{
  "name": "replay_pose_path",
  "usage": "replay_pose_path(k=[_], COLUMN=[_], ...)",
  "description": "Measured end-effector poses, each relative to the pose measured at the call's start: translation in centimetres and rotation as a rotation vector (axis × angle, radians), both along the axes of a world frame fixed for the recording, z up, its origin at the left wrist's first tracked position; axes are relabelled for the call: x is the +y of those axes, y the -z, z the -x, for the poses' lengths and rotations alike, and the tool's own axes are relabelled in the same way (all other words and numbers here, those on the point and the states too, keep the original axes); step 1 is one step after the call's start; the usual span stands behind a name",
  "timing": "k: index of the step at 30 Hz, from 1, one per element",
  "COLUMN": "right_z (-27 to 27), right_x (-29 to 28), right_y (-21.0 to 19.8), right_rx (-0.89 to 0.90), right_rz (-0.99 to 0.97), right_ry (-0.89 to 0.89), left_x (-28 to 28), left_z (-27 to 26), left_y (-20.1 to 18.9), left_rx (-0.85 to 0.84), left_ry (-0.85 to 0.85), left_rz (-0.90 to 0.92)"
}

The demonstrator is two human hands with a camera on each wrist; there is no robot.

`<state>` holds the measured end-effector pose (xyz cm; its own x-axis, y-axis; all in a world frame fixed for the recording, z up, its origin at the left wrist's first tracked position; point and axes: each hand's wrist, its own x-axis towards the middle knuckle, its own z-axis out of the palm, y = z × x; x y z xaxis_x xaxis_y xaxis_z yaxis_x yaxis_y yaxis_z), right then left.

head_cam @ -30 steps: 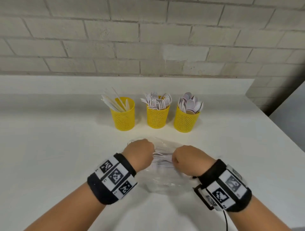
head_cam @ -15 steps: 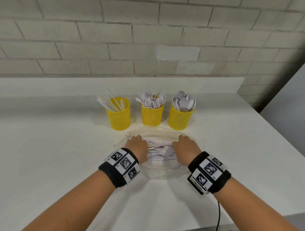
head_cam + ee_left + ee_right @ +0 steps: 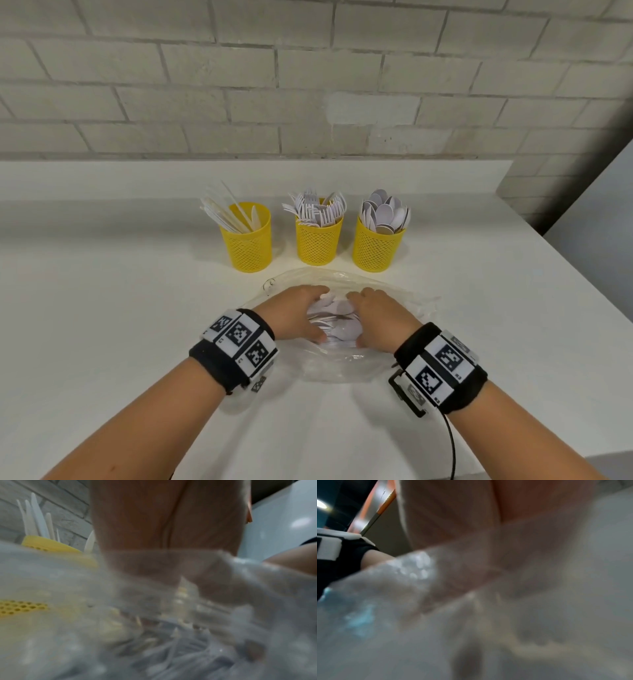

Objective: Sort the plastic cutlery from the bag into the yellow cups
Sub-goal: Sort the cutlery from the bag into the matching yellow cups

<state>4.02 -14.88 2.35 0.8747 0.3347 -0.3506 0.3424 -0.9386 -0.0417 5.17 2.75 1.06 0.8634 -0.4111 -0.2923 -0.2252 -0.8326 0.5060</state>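
Note:
A clear plastic bag (image 3: pixel 339 371) lies on the white table in front of three yellow mesh cups. A bundle of white cutlery (image 3: pixel 337 320) sits in the bag. My left hand (image 3: pixel 299 315) and right hand (image 3: pixel 382 317) cup the bundle from either side, fingers curled over its far end and thumbs at its near end. In both wrist views the fingers show blurred behind the bag's film (image 3: pixel 240 601) (image 3: pixel 402 588). The left cup (image 3: pixel 247 245) holds knives, the middle cup (image 3: pixel 318 241) forks, the right cup (image 3: pixel 376 248) spoons.
A brick wall stands behind a raised white ledge (image 3: pixel 239 178) at the back. The table's right edge (image 3: pixel 582 284) runs diagonally close to the right cup. White tabletop (image 3: pixel 102 308) stretches to the left of the bag.
My hands have moved closer together and now close round the cutlery bundle in the bag; half a second ago they lay wider apart at its ends.

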Motion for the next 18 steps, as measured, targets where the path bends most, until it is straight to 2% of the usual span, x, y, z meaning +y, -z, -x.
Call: replay_pose_path(k=[3, 6, 8, 12, 15, 18], right_z=[0.3, 0.4, 0.1, -0.3, 0.1, 0.2], right_x=[-0.7, -0.6, -0.5, -1.2, -1.8, -1.6], right_y=[-0.1, -0.2, -0.3, -0.5, -0.2, -0.3], right_rx=[0.016, 0.041, 0.056, 0.068, 0.093, 0.118], right_rz=[0.080, 0.123, 0.077, -0.060, 0.032, 0.059], right_ry=[0.071, 0.034, 0.012, 0.058, 0.067, -0.006], left_x=[0.0, -0.2, -0.4, 0.0, 0.4, 0.2], left_z=[-0.1, -0.2, -0.3, -0.3, -0.3, -0.2], left_y=[0.3, 0.8, 0.8, 1.0, 1.3, 1.3], left_rx=[-0.061, -0.045, -0.056, -0.079, -0.069, -0.078], left_ry=[0.066, 0.128, 0.171, 0.198, 0.197, 0.192], left_rz=[-0.198, -0.378, -0.403, -0.341, -0.356, -0.415])
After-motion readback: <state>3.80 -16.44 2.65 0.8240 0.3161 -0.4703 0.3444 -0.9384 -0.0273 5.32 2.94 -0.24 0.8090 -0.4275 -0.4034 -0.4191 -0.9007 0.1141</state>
